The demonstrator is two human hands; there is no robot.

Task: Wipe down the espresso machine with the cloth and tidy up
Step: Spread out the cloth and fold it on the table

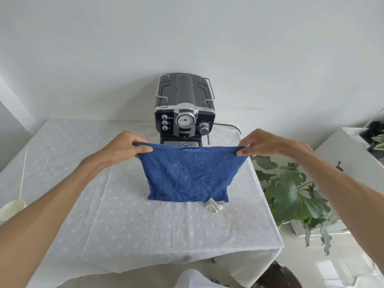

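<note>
A table with a white dotted tablecloth stands against a plain white wall. The dark machine sits at the back of the table. In front of it, the left hand and right hand each pinch a top corner of the blue cloth, holding it spread wide. Its bottom edge touches the tablecloth. A paper cup with a stick sits at the left edge. A green plant stands on the shiny floor to the right.
</note>
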